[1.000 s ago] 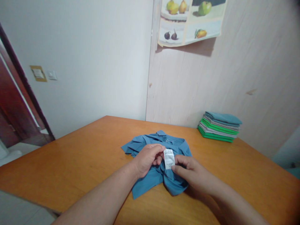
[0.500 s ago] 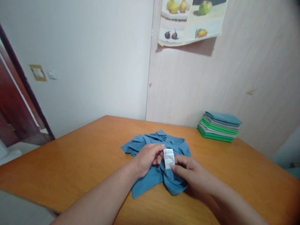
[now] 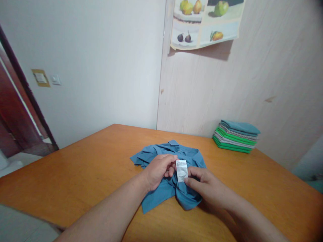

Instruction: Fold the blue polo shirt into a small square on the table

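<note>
A blue collared shirt lies crumpled on the wooden table, its collar toward the wall. Printed lines cover a white care label that stands up from the cloth between my hands. My right hand pinches the label's lower right corner between thumb and fingers. From the other side, my left hand is closed, with its thumb and fingertip at the label's upper left edge, by the shirt fabric. What exactly the left fingers grip there is partly hidden.
A stack of folded green, grey and blue cloths sits at the table's back right, near the wall. Fruit pictures hang above. The wooden table reaches the wall behind the shirt. Switches and a doorway are at left.
</note>
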A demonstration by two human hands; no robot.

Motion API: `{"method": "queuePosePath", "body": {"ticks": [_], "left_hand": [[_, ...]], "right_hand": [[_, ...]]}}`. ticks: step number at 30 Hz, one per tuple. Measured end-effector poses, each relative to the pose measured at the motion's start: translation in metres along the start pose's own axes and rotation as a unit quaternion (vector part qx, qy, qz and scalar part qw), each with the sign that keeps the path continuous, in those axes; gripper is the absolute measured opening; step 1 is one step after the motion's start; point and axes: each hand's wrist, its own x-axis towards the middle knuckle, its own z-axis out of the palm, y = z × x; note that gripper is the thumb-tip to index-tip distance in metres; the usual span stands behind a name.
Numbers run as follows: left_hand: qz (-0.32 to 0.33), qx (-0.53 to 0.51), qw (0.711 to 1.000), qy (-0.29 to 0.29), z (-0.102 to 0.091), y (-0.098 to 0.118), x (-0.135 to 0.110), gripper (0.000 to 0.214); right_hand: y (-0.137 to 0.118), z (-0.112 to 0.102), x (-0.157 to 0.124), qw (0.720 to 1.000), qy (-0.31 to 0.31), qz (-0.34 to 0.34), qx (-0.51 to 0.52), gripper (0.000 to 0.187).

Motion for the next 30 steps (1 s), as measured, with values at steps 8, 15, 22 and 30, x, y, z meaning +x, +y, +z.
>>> {"method": "queuePosePath", "body": {"ticks": [8, 15, 22, 30], "left_hand": [[0.003, 0.002, 1.000, 0.002, 0.0000, -0.0012, 0.0004, 0.035], [0.005, 0.004, 1.000, -0.004, -0.0008, -0.0011, 0.0009, 0.035], [0.005, -0.001, 1.000, -0.004, 0.0001, 0.0001, 0.0001, 0.035], [0.002, 0.007, 1.000, -0.006, -0.0007, 0.0002, 0.0002, 0.036]], "right_hand": [[0.0006, 0.0002, 0.0006, 1.000, -0.002, -0.005, 0.014, 0.020], [-0.0006, -0.0004, 0.0003, 1.000, -0.006, -0.004, 0.008, 0.021], [-0.0002, 0.0002, 0.0004, 1.000, -0.003, -0.003, 0.010, 0.021], [-0.0003, -0.0005, -0.0001, 1.000, -0.001, -0.002, 0.010, 0.021]]}}
